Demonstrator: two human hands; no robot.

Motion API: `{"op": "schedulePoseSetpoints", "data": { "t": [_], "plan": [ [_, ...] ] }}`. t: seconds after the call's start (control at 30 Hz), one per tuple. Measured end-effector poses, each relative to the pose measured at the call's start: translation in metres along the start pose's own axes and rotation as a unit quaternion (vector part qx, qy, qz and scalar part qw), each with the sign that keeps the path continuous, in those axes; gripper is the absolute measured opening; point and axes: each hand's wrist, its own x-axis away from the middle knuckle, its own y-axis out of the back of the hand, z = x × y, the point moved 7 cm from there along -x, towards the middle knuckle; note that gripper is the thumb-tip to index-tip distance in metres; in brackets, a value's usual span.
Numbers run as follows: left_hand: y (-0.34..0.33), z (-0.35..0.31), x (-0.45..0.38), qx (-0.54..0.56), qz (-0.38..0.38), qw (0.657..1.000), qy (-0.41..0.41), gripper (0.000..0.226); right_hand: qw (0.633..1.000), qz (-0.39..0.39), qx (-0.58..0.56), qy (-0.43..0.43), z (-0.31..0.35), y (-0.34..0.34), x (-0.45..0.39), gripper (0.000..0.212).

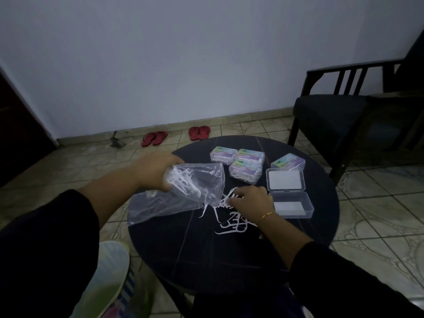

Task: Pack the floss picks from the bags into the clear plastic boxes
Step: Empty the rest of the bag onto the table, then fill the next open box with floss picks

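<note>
My left hand (156, 171) grips a clear plastic bag (183, 191) by its upper end, tipped over the round dark table (206, 249); white floss picks (183, 180) bunch inside near my fingers. A loose pile of floss picks (234, 223) lies on the table under the bag's mouth. My right hand (250, 203) rests on that pile with its fingers closed on some picks. Just right of it an open clear plastic box (290, 204) lies with its lid (284, 179) folded back; it holds only a white card.
Several closed, filled boxes (236, 161) with coloured labels sit at the table's far side. A dark chair (344, 111) stands at the right. Two pairs of red sandals (176, 135) lie on the tiled floor by the wall.
</note>
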Motion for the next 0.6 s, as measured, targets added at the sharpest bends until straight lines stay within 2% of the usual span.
{"op": "schedulePoseSetpoints", "data": {
  "t": [0.1,0.2,0.3,0.4,0.47,0.53,0.6],
  "plan": [
    [-0.036,0.011,0.004,0.013,0.052,0.997,0.047,0.069,0.999,-0.005,-0.038,0.007,0.002,-0.004,0.001,0.047],
    [-0.071,0.015,0.005,-0.009,0.116,0.991,0.073,0.067,0.999,0.033,-0.020,0.024,0.010,-0.013,0.002,0.049],
    [-0.090,0.023,0.009,-0.037,0.144,0.980,0.128,0.092,0.997,0.073,-0.009,0.028,0.013,-0.017,0.005,0.044],
    [-0.089,0.019,0.009,-0.016,0.133,0.980,0.149,0.115,0.996,0.066,-0.011,0.052,0.013,-0.006,0.008,0.039],
    [-0.078,0.008,0.009,-0.001,0.111,0.983,0.146,0.122,0.996,0.045,-0.030,0.065,0.012,0.009,0.009,0.039],
    [-0.064,-0.006,0.011,0.014,0.075,0.987,0.139,0.121,0.997,0.036,-0.011,0.067,0.009,0.024,0.011,0.039],
    [-0.051,-0.022,0.012,0.033,0.024,0.992,0.121,0.114,0.995,0.046,0.056,0.067,0.004,0.033,0.013,0.038]
  ]
}}
